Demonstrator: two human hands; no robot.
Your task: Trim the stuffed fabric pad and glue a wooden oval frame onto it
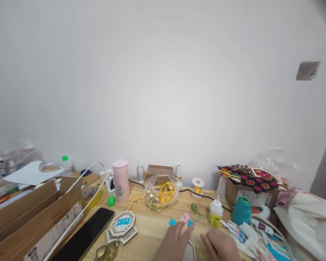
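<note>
My left hand (173, 241) reaches over the table with its fingers stretched out and apart. Its fingertips are at small flower-shaped pieces: a pink piece (185, 218), a blue piece (190, 223) by one fingertip and another blue piece (172, 222) just left. Partly under this hand lies a pale board with a dark edge (192, 250). To the right, my right hand (222, 245) is closed, its fingers curled together; whether anything is in them is hidden. A yellow-labelled glue bottle (215, 214) stands just behind it.
Left of my hands are an octagonal wooden lattice piece (122, 224) with blue flowers, a phone (84, 235) and an open cardboard box (43, 221). Behind stand a pink tumbler (121, 181) and a plastic bag of yellow cord (163, 194). A teal thread cone (241, 211) stands right.
</note>
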